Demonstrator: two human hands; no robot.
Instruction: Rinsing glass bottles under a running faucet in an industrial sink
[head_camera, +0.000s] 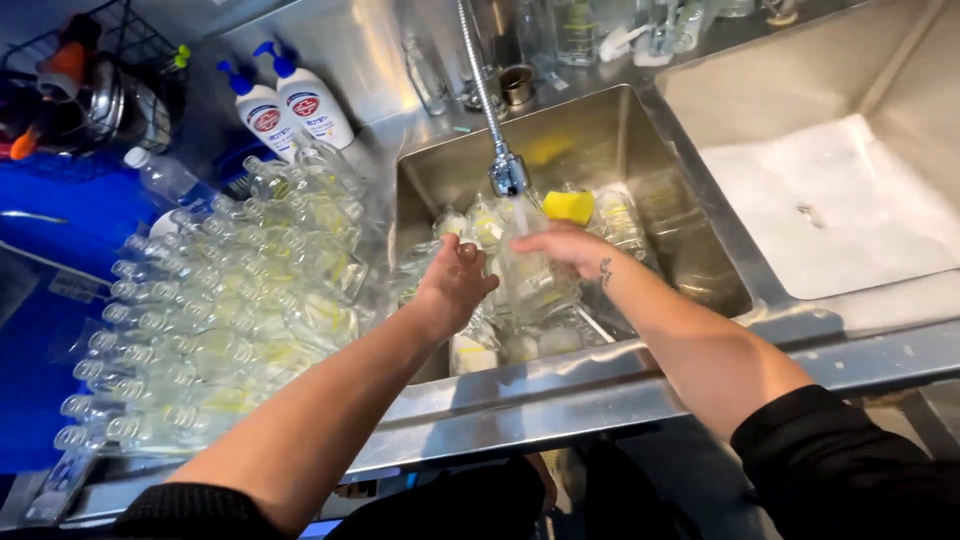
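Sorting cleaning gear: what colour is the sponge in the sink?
Yellow; the sponge shows best in the head view.

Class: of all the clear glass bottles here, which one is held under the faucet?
The bottle in the right hand, upright under the faucet; the others lie stacked or sit in the sink.

Single head view looks steeply down, close over the steel sink (640, 120), edges perhaps distorted

Left sink (690, 250) is crammed with clear bottles (620, 220), and the faucet head (508, 172) hangs right over the middle, so it's tight in there. The draining board is blocked by stacked bottles (220, 310). Right sink (830, 200) is wide open.
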